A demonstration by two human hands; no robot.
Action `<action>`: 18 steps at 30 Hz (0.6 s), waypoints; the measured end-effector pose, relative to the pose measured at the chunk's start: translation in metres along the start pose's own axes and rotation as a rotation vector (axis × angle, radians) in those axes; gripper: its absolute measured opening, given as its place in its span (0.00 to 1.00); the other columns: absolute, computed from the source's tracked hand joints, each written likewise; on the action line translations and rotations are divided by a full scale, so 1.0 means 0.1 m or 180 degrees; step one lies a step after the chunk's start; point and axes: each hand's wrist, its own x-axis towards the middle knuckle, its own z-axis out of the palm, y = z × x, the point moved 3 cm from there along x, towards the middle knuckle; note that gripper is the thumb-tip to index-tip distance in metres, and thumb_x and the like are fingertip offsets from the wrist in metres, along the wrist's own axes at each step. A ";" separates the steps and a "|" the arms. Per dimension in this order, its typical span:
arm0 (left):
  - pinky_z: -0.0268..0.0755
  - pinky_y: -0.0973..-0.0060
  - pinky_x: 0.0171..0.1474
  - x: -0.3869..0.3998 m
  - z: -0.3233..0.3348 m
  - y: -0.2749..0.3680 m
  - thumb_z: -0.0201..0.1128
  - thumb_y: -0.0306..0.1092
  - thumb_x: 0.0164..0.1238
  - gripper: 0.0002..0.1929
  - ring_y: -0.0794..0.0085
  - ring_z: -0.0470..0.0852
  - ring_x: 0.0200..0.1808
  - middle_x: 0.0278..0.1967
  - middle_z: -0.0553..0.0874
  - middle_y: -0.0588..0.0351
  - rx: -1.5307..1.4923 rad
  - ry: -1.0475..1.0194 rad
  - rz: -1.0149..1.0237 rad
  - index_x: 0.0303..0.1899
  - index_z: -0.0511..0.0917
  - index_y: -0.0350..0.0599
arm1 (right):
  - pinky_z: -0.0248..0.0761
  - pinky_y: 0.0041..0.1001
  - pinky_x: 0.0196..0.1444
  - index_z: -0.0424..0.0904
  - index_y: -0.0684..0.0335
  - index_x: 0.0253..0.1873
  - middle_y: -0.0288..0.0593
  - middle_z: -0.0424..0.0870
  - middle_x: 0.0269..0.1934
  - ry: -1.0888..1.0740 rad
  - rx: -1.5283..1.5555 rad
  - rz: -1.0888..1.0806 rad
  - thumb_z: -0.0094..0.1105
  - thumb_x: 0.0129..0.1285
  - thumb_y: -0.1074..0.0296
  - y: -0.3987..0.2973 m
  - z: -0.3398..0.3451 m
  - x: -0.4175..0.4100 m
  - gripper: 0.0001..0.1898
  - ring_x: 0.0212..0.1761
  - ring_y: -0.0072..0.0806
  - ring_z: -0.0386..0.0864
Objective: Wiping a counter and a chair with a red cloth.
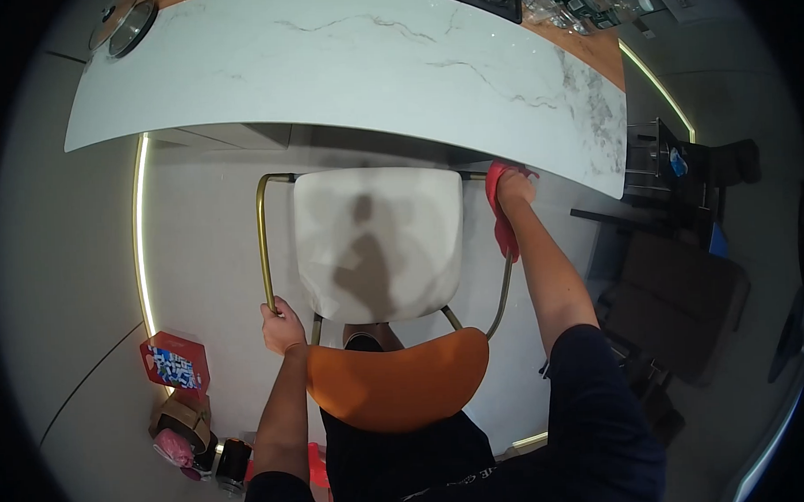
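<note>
A chair with a white padded seat (pixel 382 245), an orange backrest (pixel 400 384) and brass-coloured metal armrests stands right in front of me, its back towards my body. My left hand (pixel 284 327) grips the rear part of the left armrest (pixel 263 236). On the other side, my right hand (pixel 516 188) presses a red cloth (pixel 504 227) around the front part of the right armrest (pixel 503 300), close under the table edge. The cloth hides that stretch of the tube and some of my fingers.
A white marble-patterned table (pixel 369 66) spans the far side, overlapping the chair's front. Plastic bottles (pixel 579 6) and a glass lid (pixel 132 28) lie on top. Dark chairs (pixel 676 301) stand at right; a red box (pixel 175 365) and cardboard box (pixel 182 418) sit on the floor at left.
</note>
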 end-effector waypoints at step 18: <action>0.73 0.54 0.38 0.34 0.04 -0.05 0.57 0.47 0.66 0.19 0.44 0.82 0.30 0.24 0.84 0.42 -0.0741 -0.0904 0.0112 0.28 0.80 0.39 | 0.75 0.42 0.54 0.78 0.64 0.53 0.60 0.86 0.46 0.0421 0.1152 -0.0372 0.68 0.57 0.41 0.43 -0.07 -0.46 0.31 0.50 0.55 0.83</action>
